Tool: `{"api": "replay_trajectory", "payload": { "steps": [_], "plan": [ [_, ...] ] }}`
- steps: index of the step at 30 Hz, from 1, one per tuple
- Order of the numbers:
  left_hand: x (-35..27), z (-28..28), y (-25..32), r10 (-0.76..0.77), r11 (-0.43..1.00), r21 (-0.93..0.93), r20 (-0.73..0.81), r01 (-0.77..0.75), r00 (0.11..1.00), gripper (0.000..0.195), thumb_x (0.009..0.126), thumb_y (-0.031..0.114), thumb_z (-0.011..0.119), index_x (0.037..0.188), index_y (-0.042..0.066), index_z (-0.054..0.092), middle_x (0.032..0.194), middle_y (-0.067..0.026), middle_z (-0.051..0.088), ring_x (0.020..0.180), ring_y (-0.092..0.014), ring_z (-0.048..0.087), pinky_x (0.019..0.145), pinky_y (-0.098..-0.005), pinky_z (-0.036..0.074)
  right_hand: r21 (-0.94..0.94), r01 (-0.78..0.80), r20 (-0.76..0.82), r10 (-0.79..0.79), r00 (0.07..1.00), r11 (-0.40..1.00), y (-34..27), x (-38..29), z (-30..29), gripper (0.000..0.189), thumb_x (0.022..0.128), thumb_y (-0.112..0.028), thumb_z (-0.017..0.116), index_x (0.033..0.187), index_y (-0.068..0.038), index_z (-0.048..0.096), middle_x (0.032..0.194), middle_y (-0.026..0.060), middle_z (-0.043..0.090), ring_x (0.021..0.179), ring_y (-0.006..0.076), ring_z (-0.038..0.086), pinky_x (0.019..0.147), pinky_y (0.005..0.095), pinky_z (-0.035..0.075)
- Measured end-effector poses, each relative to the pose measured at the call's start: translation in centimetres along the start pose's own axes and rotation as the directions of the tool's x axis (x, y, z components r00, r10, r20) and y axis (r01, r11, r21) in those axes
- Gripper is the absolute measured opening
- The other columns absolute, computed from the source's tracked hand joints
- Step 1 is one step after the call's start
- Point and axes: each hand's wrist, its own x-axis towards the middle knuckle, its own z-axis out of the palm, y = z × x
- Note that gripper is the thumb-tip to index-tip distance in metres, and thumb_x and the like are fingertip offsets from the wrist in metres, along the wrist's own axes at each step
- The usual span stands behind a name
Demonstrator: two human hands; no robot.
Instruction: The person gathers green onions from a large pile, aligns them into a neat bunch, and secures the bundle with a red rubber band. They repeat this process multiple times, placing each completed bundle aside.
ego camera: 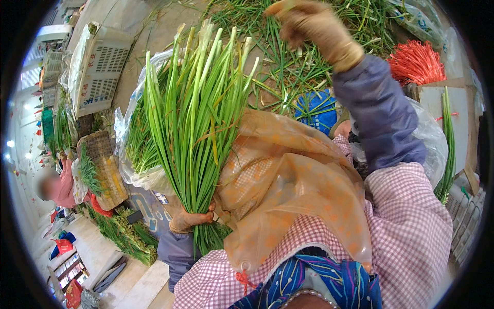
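My left hand (192, 221), in a worn glove, grips a large bunch of green garlic chives (193, 135) low down. The leafy ends stick out below the fist, and the pale stem ends fan upward. Raised at the top is my right hand (314, 33), also gloved and blurred by motion. Its fingers look apart, and no object shows in it. Beneath it, loose chive leaves (278, 73) are strewn over the floor. A clear plastic bag (148, 179) behind the held bunch contains more chives (144, 146). An orange-patterned plastic apron (281, 185) covers my lap.
Red plastic ties (418, 63) lie at the right, above a board (444, 116) with a thin tied chive bundle (445, 146). A white crate (102, 69) stands upper left. Farther left are a person in pink (63, 183), a woven stool (102, 170) and stacked chives (123, 231).
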Motion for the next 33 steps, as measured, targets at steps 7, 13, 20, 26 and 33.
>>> {"api": "replay_trajectory", "payload": {
  "steps": [7, 13, 20, 26, 33],
  "plan": [
    [0.1, -0.6, 0.1, 0.004, 1.0, -0.025, 0.083, -0.002, 0.997, 0.065, 0.073, 0.0, 0.078, 0.127, 0.007, 0.043, 0.096, -0.0101, 0.053, 0.075, -0.021, 0.057, 0.061, -0.0357, 0.048, -0.224, 0.112, 0.114, -0.088, 0.99, 0.968, 2.6, 0.3, 8.0, 0.027, 0.081, -0.016, 0.071, 0.106, -0.006, 0.069, 0.083, 0.0075, 0.071, 0.076, 0.0221, 0.067, 0.071, 0.0349, 0.052],
    [0.8, -0.5, -0.5, 0.002, 0.998, -0.058, 0.152, 0.007, 0.988, 0.048, 0.078, 0.005, 0.076, 0.117, 0.004, 0.048, 0.094, -0.0094, 0.054, 0.075, -0.019, 0.056, 0.066, -0.0318, 0.047, -0.806, 0.304, -0.043, -0.564, 0.824, 0.507, 4.9, 4.3, -1.0, 0.02, 0.082, -0.025, 0.066, 0.096, -0.011, 0.071, 0.082, 0.0139, 0.069, 0.075, 0.0324, 0.067, 0.067, 0.0385, 0.053],
    [0.8, 0.1, -0.5, 0.021, 0.998, -0.058, 0.117, -0.014, 0.993, 0.042, 0.076, 0.007, 0.078, 0.108, 0.0, 0.051, 0.082, -0.0081, 0.057, 0.074, -0.019, 0.058, 0.066, -0.0318, 0.048, -0.864, -0.419, -0.493, -0.298, 0.818, 0.28, 12.4, 1.8, -22.4, 0.032, 0.088, -0.033, 0.057, 0.105, -0.009, 0.069, 0.083, 0.0139, 0.069, 0.067, 0.026, 0.065, 0.066, 0.0389, 0.05],
    [0.8, 0.6, -0.4, 0.056, 0.998, -0.042, 0.076, -0.053, 0.996, 0.044, 0.076, 0.011, 0.078, 0.107, -0.001, 0.051, 0.08, -0.0087, 0.056, 0.07, -0.02, 0.058, 0.064, -0.0327, 0.049, -0.817, -0.564, -0.544, 0.167, 0.823, 0.12, 9.5, -1.4, -19.6, 0.048, 0.084, -0.028, 0.062, 0.127, -0.006, 0.057, 0.112, 0.0214, 0.065, 0.104, 0.0318, 0.063, 0.089, 0.0398, 0.048],
    [0.9, 0.7, 0.1, 0.044, 0.998, 0.033, 0.074, -0.047, 0.996, 0.044, 0.076, 0.008, 0.077, 0.109, 0.0, 0.05, 0.083, -0.0098, 0.056, 0.069, -0.02, 0.058, 0.066, -0.0331, 0.049, -0.032, -0.156, 0.273, 0.159, 0.949, 0.987, 2.4, -3.5, 1.5, 0.04, 0.09, -0.043, 0.064, 0.115, -0.011, 0.064, 0.087, 0.0022, 0.068, 0.059, 0.0077, 0.059, 0.05, 0.0209, 0.045]
  ]
}}
